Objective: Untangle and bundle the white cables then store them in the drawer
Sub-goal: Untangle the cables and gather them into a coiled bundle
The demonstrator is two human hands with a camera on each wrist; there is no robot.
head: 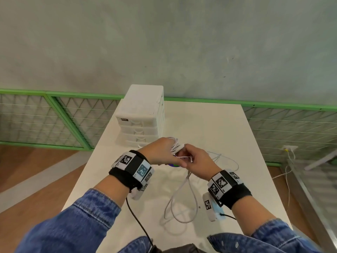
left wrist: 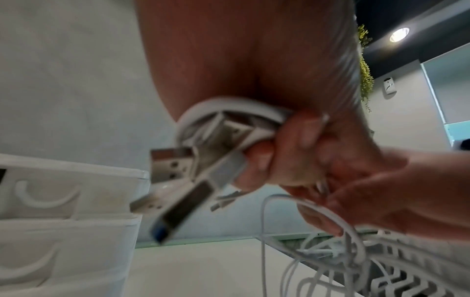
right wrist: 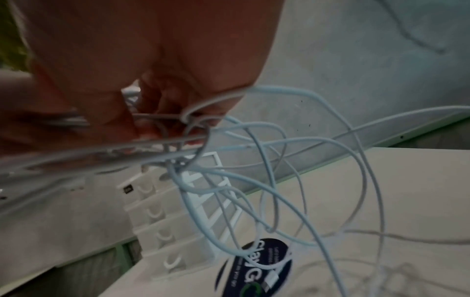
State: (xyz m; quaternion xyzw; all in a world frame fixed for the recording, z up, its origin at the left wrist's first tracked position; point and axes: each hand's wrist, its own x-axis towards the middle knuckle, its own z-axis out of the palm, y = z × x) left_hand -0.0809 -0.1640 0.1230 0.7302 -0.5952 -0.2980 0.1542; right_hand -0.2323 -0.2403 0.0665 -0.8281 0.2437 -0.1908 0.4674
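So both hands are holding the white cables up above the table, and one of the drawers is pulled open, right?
Not quite. Both hands, the left hand and the right hand, do hold the white cables above the table, but every drawer in the drawer unit is closed. The head view shows it.

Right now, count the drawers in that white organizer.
4, stacked one above another in the white drawer unit at the table's far left: top, second, third, and bottom, partly hidden behind the left hand. All look closed.
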